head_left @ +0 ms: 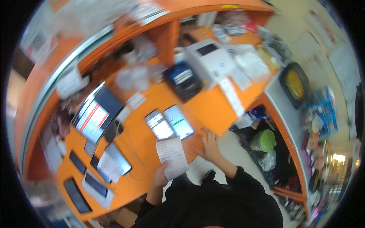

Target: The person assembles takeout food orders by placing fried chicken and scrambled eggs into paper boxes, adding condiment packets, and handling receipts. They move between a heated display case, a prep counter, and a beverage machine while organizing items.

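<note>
My left hand (pixel 161 174) is closed on the lower left edge of a printed paper receipt (pixel 173 159). The receipt's top end reaches the lower edges of two lit phones lying side by side on the orange desk (pixel 142 114). The left phone (pixel 159 124) shows a mostly white screen; the right phone (pixel 178 121) has a pale screen with a green strip. Just right of the phones, my right hand (pixel 209 146) rests at the desk's front edge, its fingers apart and nothing in it.
A tilted monitor (pixel 97 114) stands at the left, with several phones and papers below it. Behind are a black box-shaped device (pixel 183 80) and a white printer (pixel 211 60) with a paper strip (pixel 231 97) hanging out. Right are a shelf (pixel 283 110) and a green-lidded tub (pixel 265 140).
</note>
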Action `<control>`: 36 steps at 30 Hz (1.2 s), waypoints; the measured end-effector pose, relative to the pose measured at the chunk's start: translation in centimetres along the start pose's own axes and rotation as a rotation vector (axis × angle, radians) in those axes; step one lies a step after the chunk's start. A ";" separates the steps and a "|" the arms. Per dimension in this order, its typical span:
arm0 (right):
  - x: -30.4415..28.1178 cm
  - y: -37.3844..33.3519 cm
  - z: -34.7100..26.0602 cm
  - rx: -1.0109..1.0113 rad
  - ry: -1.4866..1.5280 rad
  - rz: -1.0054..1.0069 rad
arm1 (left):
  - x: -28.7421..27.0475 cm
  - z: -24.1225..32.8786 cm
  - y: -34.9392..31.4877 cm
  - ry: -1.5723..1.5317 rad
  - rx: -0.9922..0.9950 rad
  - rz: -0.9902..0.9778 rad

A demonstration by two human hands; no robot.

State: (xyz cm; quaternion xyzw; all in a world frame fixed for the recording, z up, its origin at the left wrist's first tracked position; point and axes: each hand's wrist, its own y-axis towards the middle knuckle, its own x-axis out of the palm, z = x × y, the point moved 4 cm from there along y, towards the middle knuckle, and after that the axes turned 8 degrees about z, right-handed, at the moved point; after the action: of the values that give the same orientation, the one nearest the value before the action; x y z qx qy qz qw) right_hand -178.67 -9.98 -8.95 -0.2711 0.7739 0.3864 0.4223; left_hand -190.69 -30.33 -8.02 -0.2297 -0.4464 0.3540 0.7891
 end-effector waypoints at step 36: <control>-44.0 -33.0 47.6 0.641 0.167 0.271 | 43.1 -35.8 7.9 0.473 -0.315 -0.662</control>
State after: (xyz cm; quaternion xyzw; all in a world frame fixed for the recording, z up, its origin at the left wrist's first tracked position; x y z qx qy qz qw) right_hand -111.11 15.18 0.48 -0.0505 0.9165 0.1531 0.3661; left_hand -147.29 6.02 -7.72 -0.2666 -0.3515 -0.0529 0.8959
